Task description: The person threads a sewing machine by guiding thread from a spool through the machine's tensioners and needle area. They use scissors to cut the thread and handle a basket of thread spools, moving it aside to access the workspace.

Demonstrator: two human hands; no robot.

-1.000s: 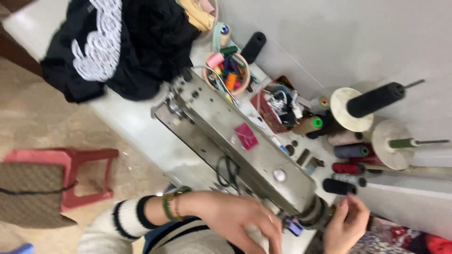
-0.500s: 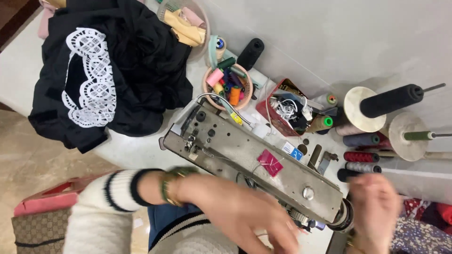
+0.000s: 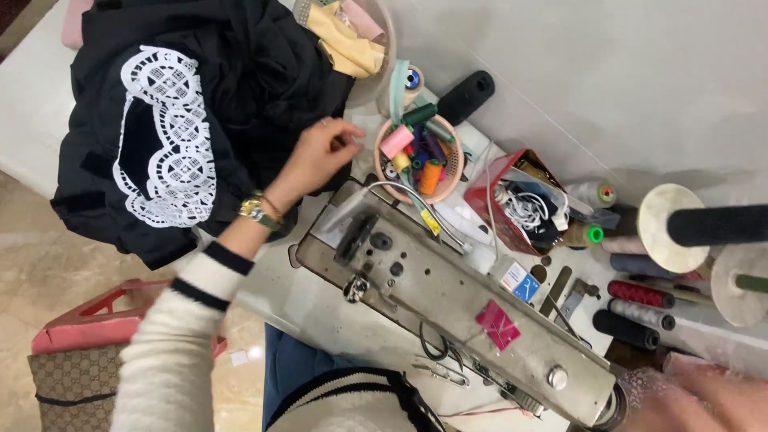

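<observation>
— Where's your left hand (image 3: 320, 156)?
— Over the black lace-trimmed garment (image 3: 184, 120) at the counter's (image 3: 36, 112) far-left end, fingers pinched together beside the thread basket (image 3: 420, 156).
— Your right hand (image 3: 704, 396)?
— Blurred by the sewing machine (image 3: 456, 308); cannot tell its grip.

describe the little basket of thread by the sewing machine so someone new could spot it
Start at the grey sewing machine lying across the white table. Just past its far end sits a small round pink basket, right by the left hand. Unlike the red box beside it, it holds bright mixed-colour spools.
</observation>
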